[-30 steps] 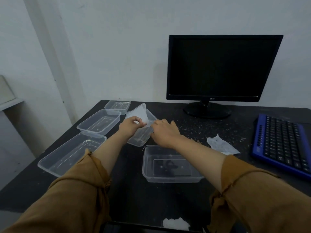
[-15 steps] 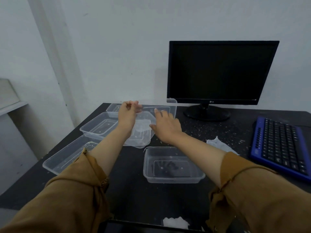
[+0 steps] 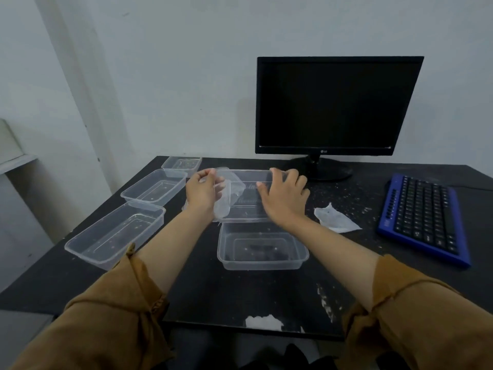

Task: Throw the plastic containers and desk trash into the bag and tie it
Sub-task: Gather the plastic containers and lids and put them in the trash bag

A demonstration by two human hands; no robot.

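Dim, flat light — soft focus, wide-angle bowing at edges.

The left hand point(image 3: 202, 190) and right hand point(image 3: 285, 200) have risen toward frame centre and moved apart, lifting the clear container point(image 3: 249, 206) off the desk. The right hand, formerly bunched beside the left, now grips the container's right end.

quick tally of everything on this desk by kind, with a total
clear containers lying on the desk: 4
held clear containers, gripped by the left hand and right hand: 2, as far as shows
white paper scraps: 2
monitor: 1
keyboard: 1
total: 10
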